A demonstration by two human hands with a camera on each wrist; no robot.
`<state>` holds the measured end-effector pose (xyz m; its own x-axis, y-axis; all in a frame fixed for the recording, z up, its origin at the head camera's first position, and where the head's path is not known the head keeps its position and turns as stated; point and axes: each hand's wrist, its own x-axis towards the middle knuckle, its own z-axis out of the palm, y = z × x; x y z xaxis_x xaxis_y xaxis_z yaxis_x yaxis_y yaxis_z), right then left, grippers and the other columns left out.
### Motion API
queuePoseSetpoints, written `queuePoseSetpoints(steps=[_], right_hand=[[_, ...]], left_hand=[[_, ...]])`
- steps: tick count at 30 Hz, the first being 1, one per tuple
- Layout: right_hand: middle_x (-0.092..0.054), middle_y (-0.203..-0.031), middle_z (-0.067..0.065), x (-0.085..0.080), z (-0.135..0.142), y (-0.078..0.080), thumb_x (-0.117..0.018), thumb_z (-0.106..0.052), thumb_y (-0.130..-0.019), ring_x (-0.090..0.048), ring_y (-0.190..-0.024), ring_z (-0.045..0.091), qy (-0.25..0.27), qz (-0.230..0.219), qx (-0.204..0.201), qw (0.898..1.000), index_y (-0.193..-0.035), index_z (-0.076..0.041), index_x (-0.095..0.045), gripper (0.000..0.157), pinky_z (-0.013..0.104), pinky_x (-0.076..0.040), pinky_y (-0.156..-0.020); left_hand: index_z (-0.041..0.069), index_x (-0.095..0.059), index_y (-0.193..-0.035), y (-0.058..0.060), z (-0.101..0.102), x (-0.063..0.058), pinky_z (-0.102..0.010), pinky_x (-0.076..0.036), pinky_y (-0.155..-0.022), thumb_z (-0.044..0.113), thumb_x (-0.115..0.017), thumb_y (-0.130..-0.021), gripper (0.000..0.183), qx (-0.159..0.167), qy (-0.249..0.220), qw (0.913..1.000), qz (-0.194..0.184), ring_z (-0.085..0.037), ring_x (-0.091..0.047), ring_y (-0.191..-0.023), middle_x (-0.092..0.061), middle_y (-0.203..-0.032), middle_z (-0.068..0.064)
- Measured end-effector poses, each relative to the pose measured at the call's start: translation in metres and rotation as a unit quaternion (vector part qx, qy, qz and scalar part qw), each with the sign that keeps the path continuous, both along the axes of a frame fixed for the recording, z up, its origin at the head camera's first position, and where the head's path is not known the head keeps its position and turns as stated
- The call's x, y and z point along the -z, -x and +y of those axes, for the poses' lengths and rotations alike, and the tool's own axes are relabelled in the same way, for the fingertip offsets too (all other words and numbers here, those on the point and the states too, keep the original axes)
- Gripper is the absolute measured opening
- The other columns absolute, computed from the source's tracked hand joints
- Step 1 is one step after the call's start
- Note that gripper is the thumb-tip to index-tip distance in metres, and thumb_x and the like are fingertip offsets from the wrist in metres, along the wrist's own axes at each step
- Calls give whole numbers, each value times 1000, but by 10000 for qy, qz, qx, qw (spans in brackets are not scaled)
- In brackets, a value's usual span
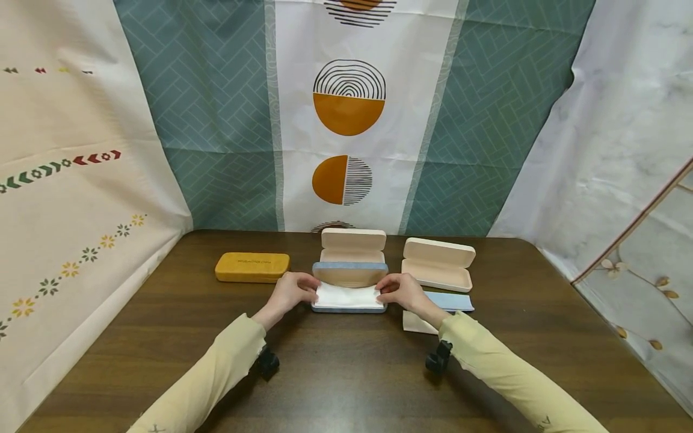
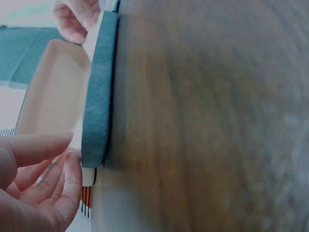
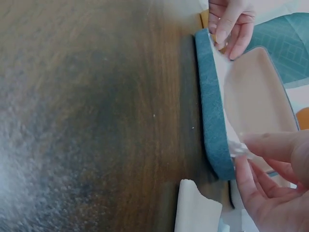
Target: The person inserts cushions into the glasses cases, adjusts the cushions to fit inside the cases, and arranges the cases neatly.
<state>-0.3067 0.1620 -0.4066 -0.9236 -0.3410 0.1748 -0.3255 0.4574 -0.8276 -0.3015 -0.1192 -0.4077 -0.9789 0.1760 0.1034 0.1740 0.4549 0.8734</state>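
An open blue eyeglass case [image 1: 351, 310] with a beige lining lies at the middle of the table, its lid raised at the back. A folded white cloth [image 1: 348, 296] lies over its lower half. My left hand [image 1: 292, 290] pinches the cloth's left end between thumb and fingers. At the other end, my right hand [image 1: 403, 290] pinches the cloth in the same way. In the right wrist view, the cloth bunches a little by the right fingertips, inside the blue wall of the case [image 3: 212, 111]. How deep the cloth sits is hard to tell.
Behind the blue case stands an open pale case [image 1: 353, 239]. Another open pale case [image 1: 437, 270] lies to the right, with a light blue cloth [image 1: 455, 301] and a cream cloth [image 1: 418, 323] before it. A closed yellow case [image 1: 252, 267] lies on the left.
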Motion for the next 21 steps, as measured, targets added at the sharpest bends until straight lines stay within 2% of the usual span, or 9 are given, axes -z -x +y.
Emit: queuePoseSetpoints(steps=[5,10,15,21], right_hand=[[-64,-78,7,-2,2,-3,-72,1,-75,-60,-72,21,19,193,278,9994,-85,3,-66,12,27,-47,-62],[-64,-80,7,-4,5,-6,-73,-3,-75,-60,-72,20,395,225,589,9972,-86,3,-65,15,27,-47,-64],[-58,-89,13,-4,3,-9,-74,-12,-77,-59,-77,23,1060,122,1061,9886,-92,3,-54,29,29,-49,-65],[-50,-105,18,0,-6,-11,-70,-28,-80,-54,-90,28,1352,-26,1340,9817,-109,-2,-48,44,32,-45,-71]], left_hand=[[0,-65,-94,-2,-6,-4,-32,-50,-65,-2,-73,-73,23,-296,-226,9993,-102,-21,-59,-76,-63,-89,-8],[-3,-60,-100,-2,-8,-7,-33,-51,-66,0,-73,-74,29,-463,-847,9952,-175,-22,-59,-75,-61,-94,-12],[-3,-55,-108,-1,-6,-7,-36,-50,-70,4,-73,-76,38,-487,-1443,9883,-75,-24,-59,-80,-57,-101,-19],[-2,-55,-111,1,-1,-6,-37,-49,-74,15,-73,-78,41,-591,-1812,9817,-25,-26,-57,-87,-54,-106,-18]])
